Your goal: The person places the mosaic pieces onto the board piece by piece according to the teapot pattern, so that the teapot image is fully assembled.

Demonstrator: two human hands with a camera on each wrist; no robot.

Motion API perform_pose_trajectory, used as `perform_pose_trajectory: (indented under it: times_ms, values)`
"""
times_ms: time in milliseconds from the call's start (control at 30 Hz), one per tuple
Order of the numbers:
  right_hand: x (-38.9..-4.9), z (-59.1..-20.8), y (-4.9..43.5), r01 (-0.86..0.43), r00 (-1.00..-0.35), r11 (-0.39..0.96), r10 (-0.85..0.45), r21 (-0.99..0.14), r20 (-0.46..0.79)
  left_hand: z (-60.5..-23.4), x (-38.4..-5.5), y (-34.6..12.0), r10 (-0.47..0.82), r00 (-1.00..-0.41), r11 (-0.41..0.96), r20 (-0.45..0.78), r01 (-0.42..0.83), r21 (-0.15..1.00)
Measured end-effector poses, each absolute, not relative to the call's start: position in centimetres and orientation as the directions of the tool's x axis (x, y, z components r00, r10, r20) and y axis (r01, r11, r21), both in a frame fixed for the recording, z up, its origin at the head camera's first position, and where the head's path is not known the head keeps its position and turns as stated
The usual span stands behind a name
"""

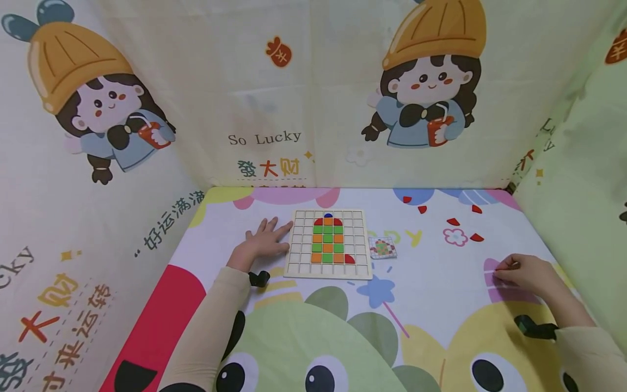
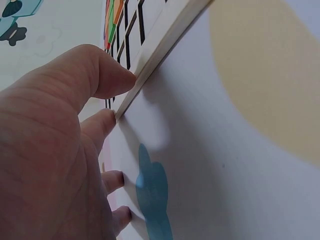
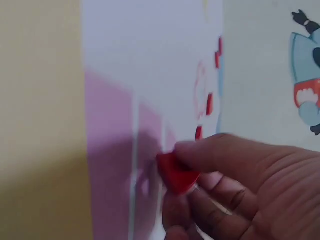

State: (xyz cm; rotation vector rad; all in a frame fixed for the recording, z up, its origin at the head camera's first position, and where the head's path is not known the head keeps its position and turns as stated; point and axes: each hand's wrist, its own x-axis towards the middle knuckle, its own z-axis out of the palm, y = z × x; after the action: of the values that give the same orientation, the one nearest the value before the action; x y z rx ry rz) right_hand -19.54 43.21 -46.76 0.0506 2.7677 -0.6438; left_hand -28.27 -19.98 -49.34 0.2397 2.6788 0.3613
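A wooden grid board (image 1: 303, 267) lies on the table with green, orange, red and blue pieces set in its squares. My left hand (image 1: 264, 242) is spread beside its left edge, and in the left wrist view the thumb (image 2: 117, 80) rests at the board's wooden side. Over at the right, my right hand (image 1: 526, 274) pinches a red quarter-circle piece (image 3: 177, 172) between thumb and fingers, close over the tabletop. One red quarter-circle (image 1: 349, 259) sits at the lower right of the board's pattern. A small pattern card (image 1: 382, 247) lies by the board's right edge.
Several loose red quarter-circle pieces (image 1: 453, 221) are scattered on the back right of the table. The cartoon-printed tabletop (image 1: 421, 272) is bounded by a printed cloth wall (image 1: 338, 163) behind and by cloth on both sides.
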Motion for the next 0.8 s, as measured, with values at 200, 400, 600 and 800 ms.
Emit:
perform_pose_trajectory:
  times_ms: [200,400,600,800]
  values:
    - [-19.3,-46.3,41.1,0.131,-0.952,0.783,-0.072,-0.609,-0.297,-49.4,-28.2,-20.0,0.216,-0.894,0.951,-0.393,0.103,0.290]
    - [-19.5,-45.7,38.8,0.149,-0.945,0.664,-0.123,-0.733,-0.304,-49.3,-28.3,-20.1,0.218,-0.894,0.951,-0.392,0.104,0.291]
    - [-20.0,-45.7,36.3,0.117,-0.942,0.606,-0.183,-0.787,-0.282,-49.4,-28.3,-20.1,0.216,-0.895,0.953,-0.391,0.106,0.284]
    - [-20.6,-45.7,34.6,0.110,-0.932,0.575,-0.223,-0.810,-0.285,-49.4,-28.3,-20.0,0.216,-0.894,0.952,-0.392,0.103,0.289]
